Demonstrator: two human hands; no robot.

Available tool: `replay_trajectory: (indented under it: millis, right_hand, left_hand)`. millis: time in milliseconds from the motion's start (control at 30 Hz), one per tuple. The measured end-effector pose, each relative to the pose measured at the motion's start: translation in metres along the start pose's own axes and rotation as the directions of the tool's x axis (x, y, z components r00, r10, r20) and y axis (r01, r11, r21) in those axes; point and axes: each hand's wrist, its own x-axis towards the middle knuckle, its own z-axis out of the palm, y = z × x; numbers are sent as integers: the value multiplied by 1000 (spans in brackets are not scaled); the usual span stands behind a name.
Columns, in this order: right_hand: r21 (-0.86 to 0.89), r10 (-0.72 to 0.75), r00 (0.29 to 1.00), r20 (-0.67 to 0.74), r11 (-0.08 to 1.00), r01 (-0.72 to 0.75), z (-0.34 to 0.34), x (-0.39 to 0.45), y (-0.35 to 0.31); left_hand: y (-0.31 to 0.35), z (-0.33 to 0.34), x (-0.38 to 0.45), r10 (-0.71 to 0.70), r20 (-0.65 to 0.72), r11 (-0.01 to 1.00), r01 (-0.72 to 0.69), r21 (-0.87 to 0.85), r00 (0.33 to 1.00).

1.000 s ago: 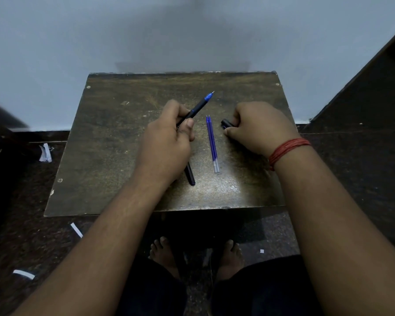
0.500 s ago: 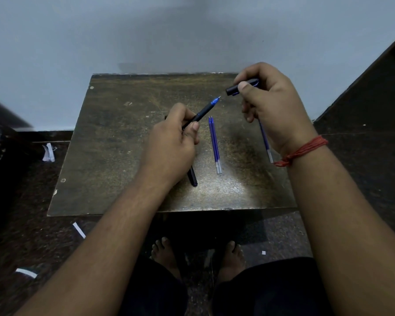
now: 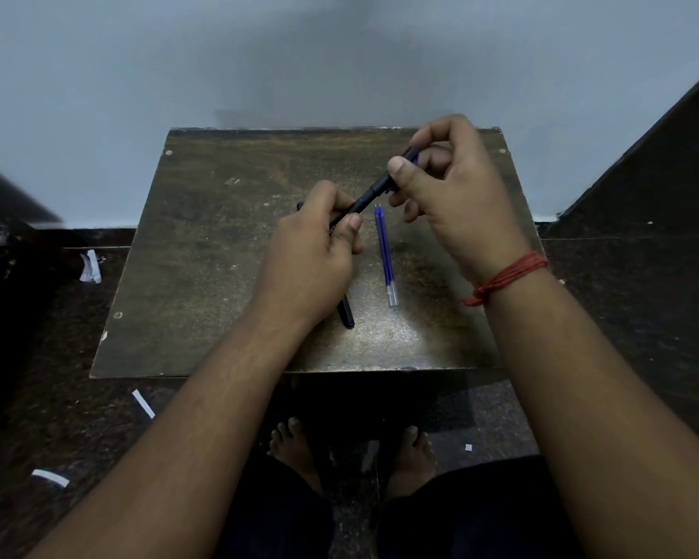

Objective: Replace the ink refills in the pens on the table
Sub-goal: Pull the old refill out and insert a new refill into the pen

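Seen from the head view: a dark, worn counter [image 3: 227, 276] set against a pale wall. Left hand [image 3: 311, 264] curled round a black pen [image 3: 354, 207], gripping its barrel above the counter's middle, the pen's rear end sticking out below the wrist toward 6 o'clock. Right hand [image 3: 452, 195] raised at about 1 o'clock from the left, thumb and fingers pinching the pen cap [image 3: 384, 181] at the pen's forward end. Cap and pen in one slanted line running toward 1 o'clock; whether fully seated, impossible to tell. Between the two hands, flat on the counter, two blue ink refills [image 3: 386, 256] side by side and touching, tips toward 12 o'clock, clear ends toward 6. Red thread [image 3: 505, 278] tied about the right wrist. White paper scraps [image 3: 143, 403] on the floor at 8 o'clock.
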Motion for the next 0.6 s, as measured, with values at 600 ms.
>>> replay_trajectory:
  millis: [600]
  right_hand:
    - [-88, -59, 995, -82, 995, 52, 30, -8, 1]
  left_hand:
    - [-2, 1, -2, 9, -88, 1000, -11, -17, 996]
